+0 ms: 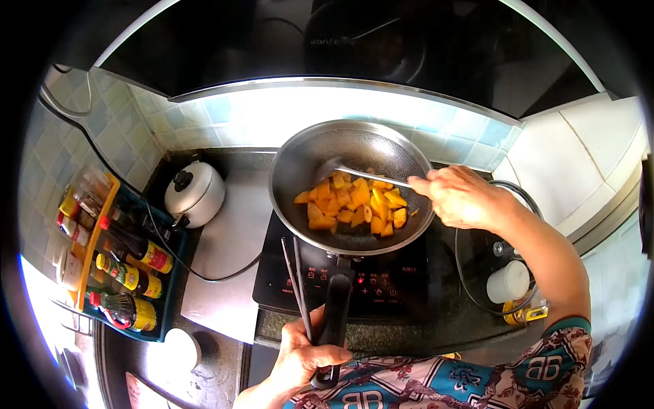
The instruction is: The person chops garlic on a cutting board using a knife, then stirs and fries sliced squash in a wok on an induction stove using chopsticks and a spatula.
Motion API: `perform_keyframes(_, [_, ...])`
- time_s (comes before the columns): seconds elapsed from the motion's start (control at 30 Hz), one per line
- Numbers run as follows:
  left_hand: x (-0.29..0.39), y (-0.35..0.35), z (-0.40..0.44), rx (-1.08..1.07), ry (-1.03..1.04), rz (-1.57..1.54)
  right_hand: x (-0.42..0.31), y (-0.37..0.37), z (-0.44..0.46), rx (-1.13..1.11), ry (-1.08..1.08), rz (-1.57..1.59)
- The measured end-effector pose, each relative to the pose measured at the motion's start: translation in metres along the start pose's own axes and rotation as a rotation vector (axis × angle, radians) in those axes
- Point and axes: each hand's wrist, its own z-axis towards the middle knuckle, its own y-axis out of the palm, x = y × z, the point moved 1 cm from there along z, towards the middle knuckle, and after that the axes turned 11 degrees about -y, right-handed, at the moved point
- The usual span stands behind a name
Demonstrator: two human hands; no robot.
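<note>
A deep metal wok (351, 136) sits on the black induction cooktop (388, 290). Orange-yellow chunks (347, 201), which look like pumpkin, lie in its bottom. My right hand (466, 198) is closed around the end of a metal spatula (371, 176), whose blurred head rests among the chunks at the wok's left. Near the front edge, my left hand (300, 354) is closed with a pair of dark chopsticks (296, 279) pointing up from it. Its thumb lies across the wok's black handle (336, 307); the fingers behind are partly hidden.
Left of the wok stands a lidded white pot (196, 194). Sauce bottles (136, 279) and jars fill a rack (95, 238) at far left, with a black cord (180, 255) nearby. A white container (507, 281) stands at right. The range hood (340, 54) hangs overhead.
</note>
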Motion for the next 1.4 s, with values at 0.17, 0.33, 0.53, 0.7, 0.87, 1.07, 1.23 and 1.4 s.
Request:
perform_keyframes(0.17, [0.0,0.001,-0.001,-0.003,0.009,-0.009,0.012,-0.01,-0.046,-0.127,0.276,-0.028])
perform_keyframes(0.33, [0.003,0.001,-0.001,-0.017,-0.005,0.007,0.005,-0.027,-0.09,0.142,0.228,0.065])
perform_keyframes(0.53, [0.003,0.001,-0.001,-0.002,0.007,0.017,-0.008,-0.066,-0.128,0.143,0.337,-0.004])
perform_keyframes(0.7, [0.005,0.002,-0.002,-0.017,-0.007,-0.001,-0.02,-0.09,-0.129,-0.053,0.405,-0.004])
perform_keyframes(0.87, [0.001,0.0,0.001,-0.03,0.025,0.008,-0.005,-0.062,-0.092,-0.037,0.266,0.107])
perform_keyframes(1.07, [0.0,-0.002,0.001,-0.029,0.051,0.048,0.008,-0.042,-0.081,0.202,0.27,0.27])
perform_keyframes(1.23, [0.001,0.0,0.0,-0.022,0.033,0.009,0.012,-0.019,-0.064,0.186,0.344,0.261])
perform_keyframes(1.4, [0.001,0.002,-0.001,-0.013,0.011,-0.016,0.01,-0.014,-0.081,0.147,0.32,0.213])
